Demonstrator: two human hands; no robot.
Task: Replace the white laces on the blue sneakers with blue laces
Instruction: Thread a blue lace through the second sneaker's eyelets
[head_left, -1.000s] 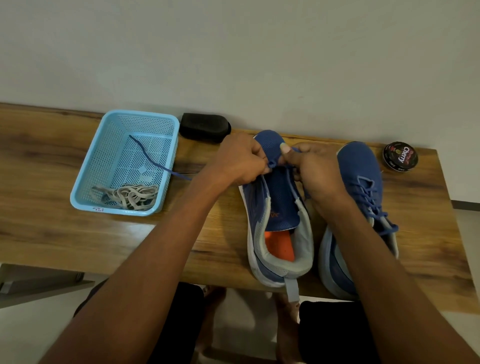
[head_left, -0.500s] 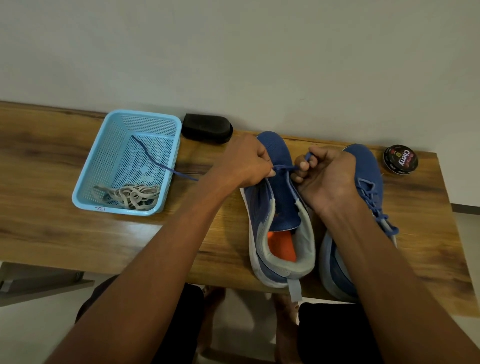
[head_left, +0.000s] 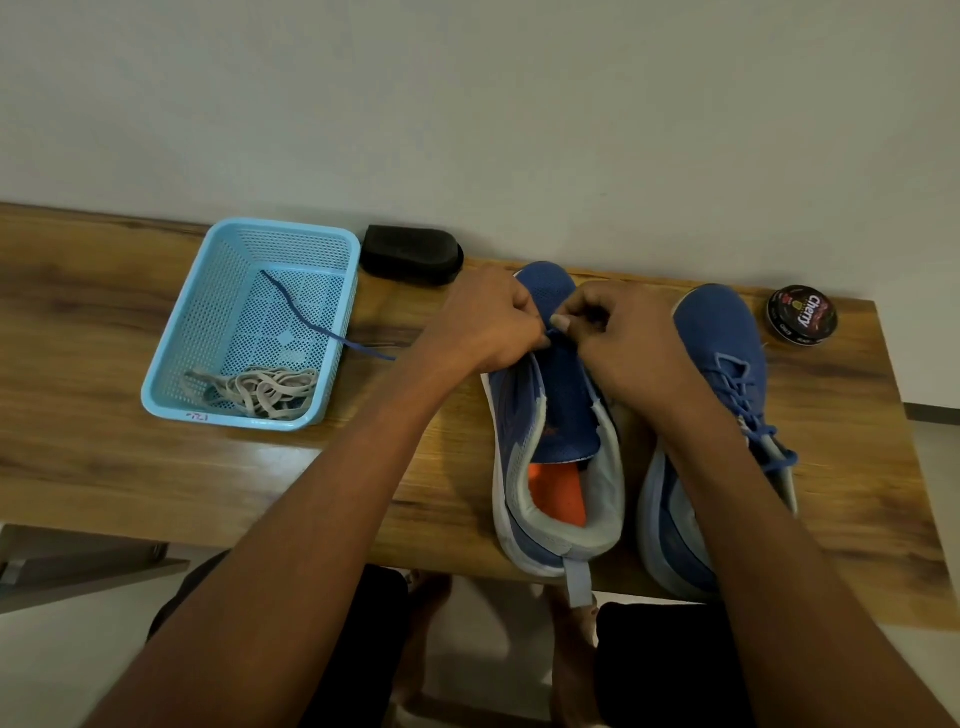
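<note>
Threading the blue lace at the toe end of the left sneaker

Half a second ago my hands were apart with the lace drawn taut between them; now my left hand (head_left: 485, 325) and right hand (head_left: 618, 338) have come back together over the left sneaker (head_left: 558, 431), fingers (head_left: 561, 322) pinched narrow on the blue lace (head_left: 549, 335) at the lowest eyelets. I judge one pull is done and the next eyelet is being fed. The lace's free tail (head_left: 311, 325) trails left of this sneaker, across the desk (head_left: 104, 467) and into the basket (head_left: 176, 364), where the white laces (head_left: 260, 389) lie in a heap. Just right of it stands the other sneaker (head_left: 722, 364), already laced blue. So most of this sneaker remains to be laced: its tongue is bare.
</note>
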